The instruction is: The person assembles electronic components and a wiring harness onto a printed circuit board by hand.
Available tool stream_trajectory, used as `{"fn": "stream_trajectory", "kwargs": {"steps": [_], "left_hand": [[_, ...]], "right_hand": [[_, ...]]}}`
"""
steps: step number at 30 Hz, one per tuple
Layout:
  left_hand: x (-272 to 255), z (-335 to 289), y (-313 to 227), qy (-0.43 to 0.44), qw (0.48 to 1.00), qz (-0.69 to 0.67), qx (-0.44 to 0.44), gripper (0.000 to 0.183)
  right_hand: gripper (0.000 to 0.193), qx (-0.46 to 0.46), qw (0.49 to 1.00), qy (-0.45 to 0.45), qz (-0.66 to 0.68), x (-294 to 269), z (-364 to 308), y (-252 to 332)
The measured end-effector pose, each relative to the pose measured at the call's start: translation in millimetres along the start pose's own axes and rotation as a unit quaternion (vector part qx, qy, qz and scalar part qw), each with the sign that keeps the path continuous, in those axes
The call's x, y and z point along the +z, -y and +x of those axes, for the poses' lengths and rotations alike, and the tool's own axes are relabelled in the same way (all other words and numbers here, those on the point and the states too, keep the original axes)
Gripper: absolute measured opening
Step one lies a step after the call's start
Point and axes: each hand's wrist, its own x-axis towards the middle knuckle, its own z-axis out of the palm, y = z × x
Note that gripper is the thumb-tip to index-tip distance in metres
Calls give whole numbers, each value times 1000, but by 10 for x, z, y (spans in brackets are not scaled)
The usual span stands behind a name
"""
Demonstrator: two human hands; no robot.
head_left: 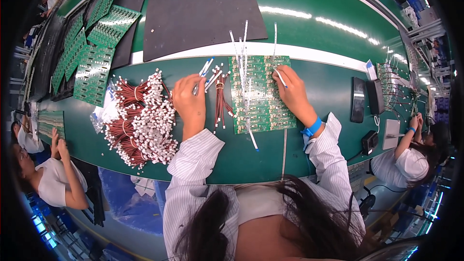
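Note:
A green circuit board panel (265, 111) lies in front of me, with several white flat ribbon cables (246, 70) standing out of it, mostly along its left side. Over its right edge my right hand (293, 94), with a blue band at the wrist, pinches a short white ribbon cable (281, 78) with a blue end. Left of the panel, my left hand (190, 101) is closed around a small bunch of white ribbon cables (207, 67) with blue tips. Between that hand and the panel lies a tied bundle of brown-red wires (220, 99) with white connectors.
At left is a large heap of brown-red wire bundles (140, 125) with white connectors. Behind it lean several green circuit boards (94, 75); a black mat (203, 12) lies further back. To the right are a black phone-like slab (357, 99) and a black box (370, 141). Co-workers (53, 179) sit at both sides.

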Motion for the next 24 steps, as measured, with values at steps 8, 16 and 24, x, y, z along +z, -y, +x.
{"fn": "stream_trajectory", "kwargs": {"steps": [8, 16, 24], "left_hand": [[-32, 31, -64, 7, 999, -47, -23, 12], [-65, 45, -35, -9, 960, -227, -163, 9], [-242, 111, -90, 12, 919, -317, -234, 9]], "right_hand": [[18, -3, 999, -18, -27, -10, 11, 41], [14, 31, 996, -50, 67, -63, -35, -40], [14, 29, 981, -187, 52, -585, 181, 436]]}}
